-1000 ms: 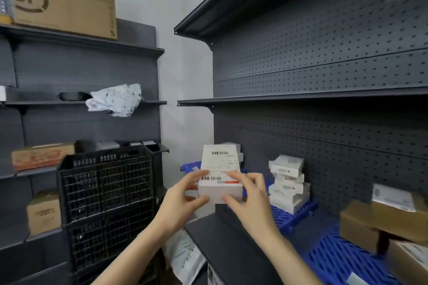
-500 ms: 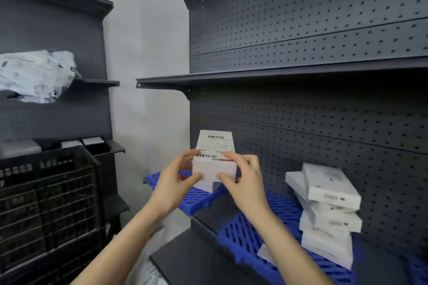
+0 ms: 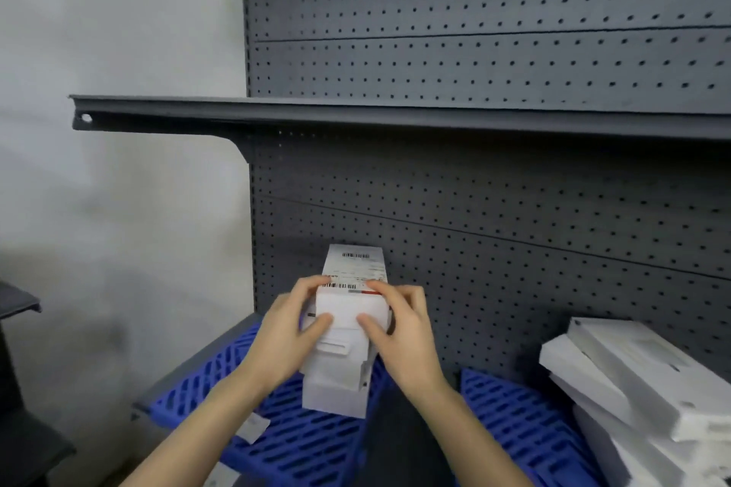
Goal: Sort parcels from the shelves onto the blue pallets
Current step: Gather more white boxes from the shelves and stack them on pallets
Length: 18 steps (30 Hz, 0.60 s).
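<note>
White parcel (image 3: pixel 352 312) is gripped by left hand (image 3: pixel 283 340) and right hand (image 3: pixel 403 332), fingers closed round it, atop a small stack (image 3: pixel 336 387) on the blue pallet (image 3: pixel 300 443) — if set off-centre, the stack could be toppled.

White parcel (image 3: pixel 353 302): small box, shipping label with barcodes on its top face, long axis pointing toward the pegboard. Held level above a short stack of white boxes (image 3: pixel 336 380); contact with the stack cannot be told. Stack sits on the left blue pallet (image 3: pixel 292 443), slotted plastic, lying flat on the bottom shelf. Second blue pallet (image 3: pixel 522 419) lies just beside it to the right, carrying a skewed pile of flat white boxes (image 3: pixel 641 387).
</note>
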Each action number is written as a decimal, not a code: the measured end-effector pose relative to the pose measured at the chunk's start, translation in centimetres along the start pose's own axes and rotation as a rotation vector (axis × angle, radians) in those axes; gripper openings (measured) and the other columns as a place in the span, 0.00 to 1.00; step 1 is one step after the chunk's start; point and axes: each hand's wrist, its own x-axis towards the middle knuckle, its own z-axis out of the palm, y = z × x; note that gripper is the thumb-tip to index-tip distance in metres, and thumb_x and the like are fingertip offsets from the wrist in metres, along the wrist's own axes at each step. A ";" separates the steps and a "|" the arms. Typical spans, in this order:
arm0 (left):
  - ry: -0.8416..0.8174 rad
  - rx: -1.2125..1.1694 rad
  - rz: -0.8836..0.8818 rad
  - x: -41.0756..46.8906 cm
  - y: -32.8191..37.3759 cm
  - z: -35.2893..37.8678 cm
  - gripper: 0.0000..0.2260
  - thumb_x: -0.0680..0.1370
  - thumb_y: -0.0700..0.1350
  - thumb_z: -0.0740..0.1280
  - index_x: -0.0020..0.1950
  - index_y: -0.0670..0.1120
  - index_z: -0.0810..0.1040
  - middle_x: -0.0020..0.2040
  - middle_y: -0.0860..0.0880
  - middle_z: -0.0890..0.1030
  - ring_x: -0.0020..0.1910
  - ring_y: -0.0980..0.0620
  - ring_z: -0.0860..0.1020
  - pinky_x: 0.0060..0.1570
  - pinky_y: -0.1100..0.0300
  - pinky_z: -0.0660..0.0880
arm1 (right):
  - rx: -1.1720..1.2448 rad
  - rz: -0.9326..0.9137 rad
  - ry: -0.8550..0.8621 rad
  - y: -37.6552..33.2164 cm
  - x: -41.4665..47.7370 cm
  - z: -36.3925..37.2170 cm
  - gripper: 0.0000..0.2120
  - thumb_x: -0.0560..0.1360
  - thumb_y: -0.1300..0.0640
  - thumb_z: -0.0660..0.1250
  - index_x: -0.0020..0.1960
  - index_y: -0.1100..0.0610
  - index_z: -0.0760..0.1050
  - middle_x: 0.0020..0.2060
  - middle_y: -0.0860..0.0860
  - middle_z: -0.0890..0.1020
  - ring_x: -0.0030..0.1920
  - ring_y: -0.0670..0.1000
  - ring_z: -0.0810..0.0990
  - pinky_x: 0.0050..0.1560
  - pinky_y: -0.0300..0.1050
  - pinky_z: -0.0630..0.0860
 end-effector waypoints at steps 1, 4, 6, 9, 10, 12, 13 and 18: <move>0.001 -0.006 0.007 0.2 -0.6 0.0 0.20 0.78 0.48 0.66 0.65 0.65 0.65 0.62 0.57 0.76 0.64 0.58 0.72 0.62 0.51 0.73 | -0.013 0.001 0.006 0.2 0.3 0.5 0.21 0.75 0.53 0.69 0.66 0.45 0.71 0.54 0.46 0.66 0.53 0.36 0.71 0.52 0.24 0.67; 0.013 -0.004 0.025 0.9 -1.4 0.1 0.19 0.79 0.48 0.63 0.67 0.62 0.64 0.62 0.57 0.75 0.61 0.60 0.72 0.59 0.57 0.73 | -0.032 0.011 0.010 0.0 0.8 1.3 0.21 0.76 0.53 0.68 0.68 0.45 0.69 0.55 0.46 0.66 0.52 0.36 0.71 0.55 0.29 0.69; 0.013 0.003 0.028 1.2 -1.5 0.1 0.19 0.79 0.45 0.63 0.67 0.60 0.64 0.62 0.56 0.75 0.59 0.63 0.72 0.55 0.65 0.73 | -0.023 0.029 -0.004 -0.2 0.9 1.4 0.24 0.76 0.53 0.67 0.71 0.45 0.66 0.57 0.46 0.67 0.51 0.38 0.71 0.56 0.32 0.69; 0.066 0.048 0.046 1.1 -0.7 -0.1 0.20 0.78 0.42 0.65 0.68 0.56 0.66 0.66 0.54 0.73 0.62 0.65 0.70 0.59 0.70 0.68 | 0.018 0.057 -0.020 -0.4 0.3 0.5 0.26 0.77 0.51 0.66 0.73 0.43 0.62 0.60 0.44 0.67 0.57 0.40 0.70 0.58 0.33 0.67; 0.111 0.065 0.059 0.9 -0.3 -0.1 0.21 0.77 0.41 0.66 0.68 0.54 0.67 0.68 0.53 0.72 0.65 0.62 0.68 0.64 0.66 0.66 | 0.013 0.062 -0.018 -0.5 -0.1 -0.1 0.27 0.77 0.50 0.66 0.73 0.42 0.61 0.61 0.44 0.67 0.58 0.38 0.70 0.58 0.32 0.66; 0.206 0.062 0.085 0.2 1.2 0.1 0.22 0.76 0.40 0.67 0.68 0.54 0.68 0.69 0.52 0.70 0.68 0.57 0.66 0.66 0.61 0.63 | -0.008 0.067 -0.006 -0.7 -1.3 -1.7 0.26 0.77 0.49 0.65 0.72 0.42 0.62 0.61 0.43 0.66 0.54 0.33 0.68 0.53 0.25 0.66; 0.241 0.054 0.108 -0.4 2.3 0.4 0.22 0.76 0.40 0.67 0.67 0.55 0.69 0.69 0.53 0.71 0.68 0.56 0.67 0.65 0.60 0.63 | -0.022 0.065 0.005 -0.7 -2.2 -2.8 0.25 0.77 0.48 0.65 0.72 0.42 0.62 0.61 0.42 0.66 0.52 0.32 0.68 0.51 0.22 0.65; 0.164 -0.078 0.213 -4.5 10.0 5.1 0.16 0.77 0.41 0.66 0.61 0.56 0.72 0.60 0.57 0.76 0.61 0.60 0.72 0.59 0.67 0.68 | -0.086 0.105 0.046 -0.9 -8.2 -10.2 0.21 0.77 0.45 0.64 0.69 0.42 0.66 0.60 0.42 0.67 0.51 0.29 0.69 0.53 0.29 0.69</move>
